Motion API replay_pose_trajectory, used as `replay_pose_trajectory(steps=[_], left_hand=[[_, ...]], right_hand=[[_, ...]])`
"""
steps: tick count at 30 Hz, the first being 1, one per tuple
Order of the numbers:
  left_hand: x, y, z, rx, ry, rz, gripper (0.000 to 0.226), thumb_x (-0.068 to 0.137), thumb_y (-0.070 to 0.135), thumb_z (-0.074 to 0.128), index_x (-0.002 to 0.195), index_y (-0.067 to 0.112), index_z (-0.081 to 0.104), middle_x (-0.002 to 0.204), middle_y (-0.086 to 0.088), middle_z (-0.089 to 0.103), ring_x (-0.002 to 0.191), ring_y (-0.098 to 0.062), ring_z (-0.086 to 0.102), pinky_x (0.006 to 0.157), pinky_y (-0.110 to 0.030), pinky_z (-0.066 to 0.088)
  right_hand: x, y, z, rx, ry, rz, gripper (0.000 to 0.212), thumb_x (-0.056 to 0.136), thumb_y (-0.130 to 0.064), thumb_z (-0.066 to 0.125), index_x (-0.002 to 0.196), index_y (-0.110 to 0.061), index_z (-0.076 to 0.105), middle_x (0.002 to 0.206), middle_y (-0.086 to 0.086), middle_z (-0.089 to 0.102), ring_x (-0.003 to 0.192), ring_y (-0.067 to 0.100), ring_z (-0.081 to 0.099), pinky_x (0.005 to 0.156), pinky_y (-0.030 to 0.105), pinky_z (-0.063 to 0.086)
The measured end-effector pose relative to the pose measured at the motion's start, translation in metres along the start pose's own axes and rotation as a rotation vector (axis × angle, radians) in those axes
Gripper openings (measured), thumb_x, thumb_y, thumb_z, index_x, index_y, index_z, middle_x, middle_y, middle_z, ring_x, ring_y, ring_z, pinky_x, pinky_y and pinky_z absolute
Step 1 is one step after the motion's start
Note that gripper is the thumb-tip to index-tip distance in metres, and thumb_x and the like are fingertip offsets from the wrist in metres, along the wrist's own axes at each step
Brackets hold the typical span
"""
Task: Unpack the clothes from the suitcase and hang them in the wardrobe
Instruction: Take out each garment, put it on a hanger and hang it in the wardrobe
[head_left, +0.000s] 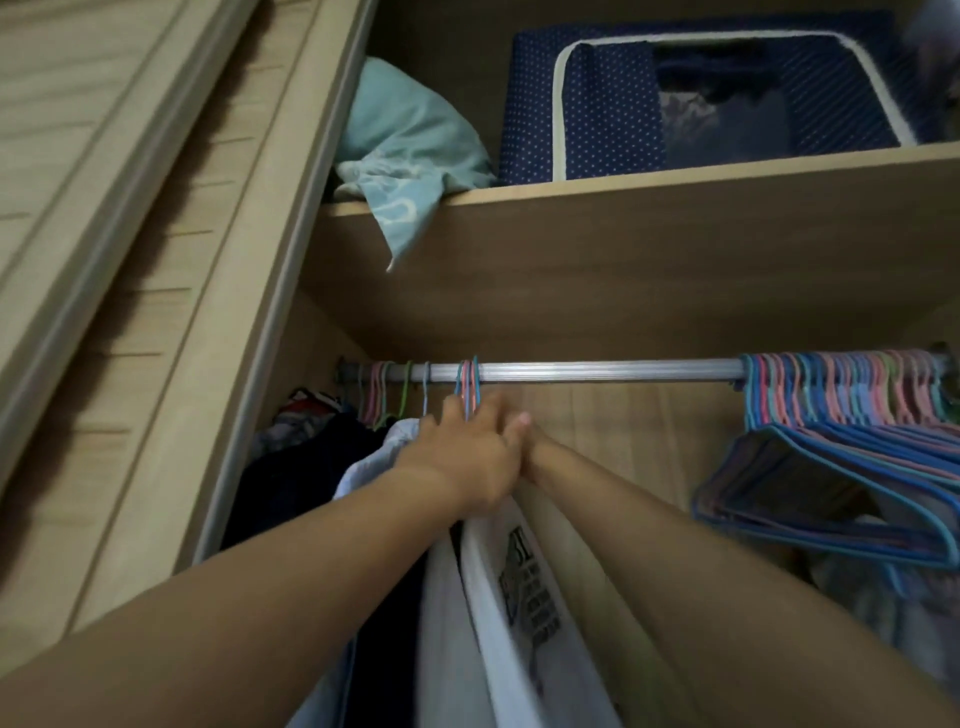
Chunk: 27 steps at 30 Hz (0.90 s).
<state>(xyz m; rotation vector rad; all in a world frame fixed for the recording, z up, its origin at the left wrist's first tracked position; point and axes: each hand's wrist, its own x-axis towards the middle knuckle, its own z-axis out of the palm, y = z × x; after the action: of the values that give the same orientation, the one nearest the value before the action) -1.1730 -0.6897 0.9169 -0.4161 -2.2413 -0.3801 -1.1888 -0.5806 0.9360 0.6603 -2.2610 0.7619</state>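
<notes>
Dim light in here, everything a warm brown. Light wood-grain panels line the inside of the cupboard, with a back wall (613, 431) of the same wood. On the left a sliding door (93, 218) leans across the view, its grey metal edge strip (260, 332) running down beside the opening. Up top, a thick wooden shelf (623, 249) carries a crumpled pale teal cloth (410, 150) on the left and a navy dotted storage box (602, 114) with white trim just beside it.

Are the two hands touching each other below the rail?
Touching. The head view shows the left hand overlapping the right hand, no gap between them, just under the rail.
</notes>
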Motion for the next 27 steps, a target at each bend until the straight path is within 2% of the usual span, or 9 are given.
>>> replay_pose_trajectory(steps=[3,5,7,9,12,14,17,21,27], left_hand=[[0.000,0.000,0.002,0.091,-0.104,0.008,0.074,0.086,0.075,0.011,0.154,0.047,0.014,0.166,-0.011,0.015,0.144,-0.045,0.025,0.115,-0.060,0.025],[-0.003,0.011,0.001,0.140,-0.159,-0.008,0.065,0.099,0.056,0.026,0.158,0.041,0.005,0.167,-0.015,0.004,0.147,-0.045,0.019,0.117,-0.057,0.025],[-0.007,0.018,0.000,0.221,-0.139,-0.026,0.064,0.101,0.041,0.033,0.159,0.036,0.008,0.166,-0.016,0.006,0.144,-0.047,0.023,0.113,-0.061,0.030],[-0.015,0.024,0.002,0.403,-0.088,-0.054,0.057,0.100,0.034,0.036,0.155,0.030,0.022,0.162,-0.014,0.016,0.140,-0.045,0.028,0.105,-0.065,0.035],[-0.036,0.043,0.009,0.644,-0.038,-0.024,0.054,0.101,0.028,0.034,0.154,0.019,0.031,0.157,-0.015,0.025,0.140,-0.046,0.026,0.104,-0.072,0.031],[-0.048,0.053,0.019,0.709,-0.041,-0.015,0.055,0.103,0.029,0.031,0.156,0.014,0.030,0.159,-0.018,0.022,0.142,-0.050,0.018,0.107,-0.075,0.023],[-0.053,0.053,0.029,0.760,-0.022,-0.038,0.054,0.103,0.031,0.031,0.155,0.014,0.033,0.161,-0.021,0.019,0.144,-0.051,0.011,0.106,-0.077,0.019],[-0.054,0.037,0.027,0.767,0.001,-0.009,0.052,0.102,0.032,0.034,0.151,0.017,0.041,0.161,-0.019,0.021,0.146,-0.045,0.012,0.107,-0.075,0.020],[-0.049,-0.019,0.030,0.889,0.035,-0.013,0.046,0.106,0.028,0.032,0.148,0.020,0.046,0.162,-0.014,0.017,0.146,-0.039,0.011,0.107,-0.066,0.027]], right_hand=[[-0.012,0.018,-0.027,-0.255,0.022,-0.124,0.026,0.097,-0.004,0.054,0.123,-0.010,0.053,0.117,0.009,0.063,0.101,0.018,0.055,0.085,0.025,0.044],[-0.028,0.035,-0.054,-0.589,0.060,-0.022,0.033,0.098,-0.020,0.050,0.130,-0.012,0.054,0.124,0.016,0.065,0.111,0.029,0.060,0.092,0.037,0.048],[-0.058,0.045,-0.085,-0.952,0.124,0.052,0.035,0.098,-0.025,0.047,0.129,-0.011,0.054,0.128,0.017,0.062,0.119,0.035,0.056,0.095,0.040,0.048],[-0.090,0.051,-0.111,-1.268,0.186,0.128,0.036,0.094,-0.021,0.052,0.128,-0.011,0.056,0.130,0.014,0.058,0.122,0.034,0.052,0.098,0.042,0.043],[-0.129,0.060,-0.140,-1.536,0.223,0.334,0.038,0.098,-0.021,0.047,0.134,-0.012,0.055,0.137,0.012,0.050,0.127,0.033,0.044,0.101,0.045,0.038],[-0.145,0.062,-0.155,-1.585,0.209,0.410,0.035,0.100,-0.020,0.044,0.132,-0.014,0.058,0.134,0.011,0.051,0.124,0.033,0.047,0.098,0.044,0.041],[-0.154,0.055,-0.164,-1.585,0.170,0.379,0.031,0.100,-0.015,0.046,0.124,-0.013,0.065,0.126,0.010,0.059,0.118,0.033,0.056,0.090,0.041,0.047],[-0.147,0.037,-0.158,-1.502,0.177,0.322,0.031,0.099,-0.009,0.045,0.121,-0.011,0.066,0.121,0.009,0.065,0.114,0.033,0.061,0.086,0.041,0.052],[-0.120,0.012,-0.127,-1.357,0.306,0.259,0.036,0.097,-0.001,0.042,0.124,-0.005,0.065,0.122,0.014,0.063,0.113,0.036,0.064,0.086,0.043,0.053]])
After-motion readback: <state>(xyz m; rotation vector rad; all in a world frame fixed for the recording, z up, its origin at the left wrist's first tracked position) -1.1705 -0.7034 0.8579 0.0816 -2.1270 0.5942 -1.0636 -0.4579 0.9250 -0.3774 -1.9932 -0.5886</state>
